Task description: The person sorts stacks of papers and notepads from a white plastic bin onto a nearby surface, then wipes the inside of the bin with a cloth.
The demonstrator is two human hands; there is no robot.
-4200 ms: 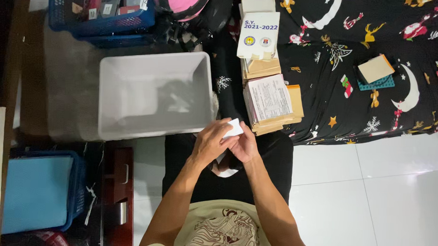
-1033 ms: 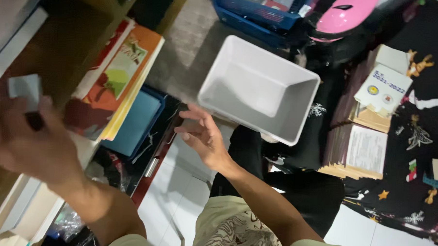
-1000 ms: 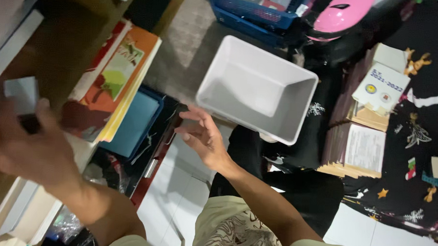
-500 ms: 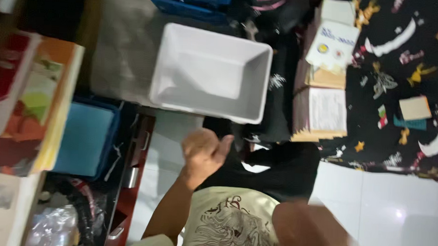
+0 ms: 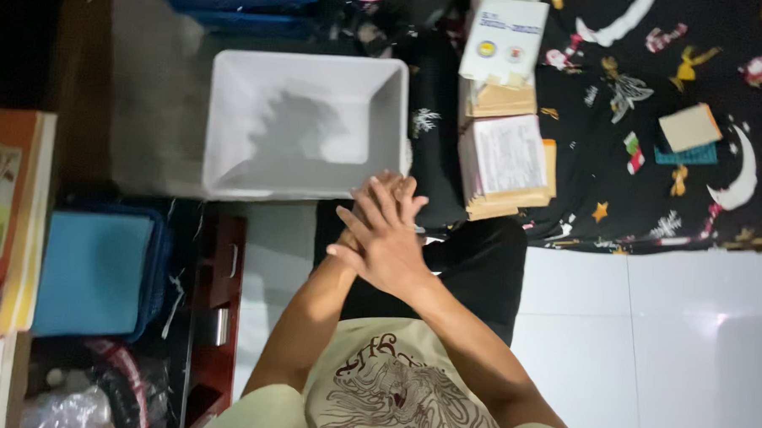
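White rectangular plastic tub [image 5: 304,123]: upright, open top, empty, on floor just beyond hands.

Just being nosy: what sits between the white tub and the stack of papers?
In the head view, only a strip of the dark patterned cloth separates the white tub from the paper stack.

A home room, probably a bedroom, is indicated. A bed sheet [image 5: 655,97] in black, printed with moons, stars and reindeer, is spread above a white tiled floor [image 5: 647,333]. Stacked papers and envelopes [image 5: 505,163] are placed along its left edge, beside a white plastic bin [image 5: 224,124], with books [image 5: 9,218] shelved at the left.
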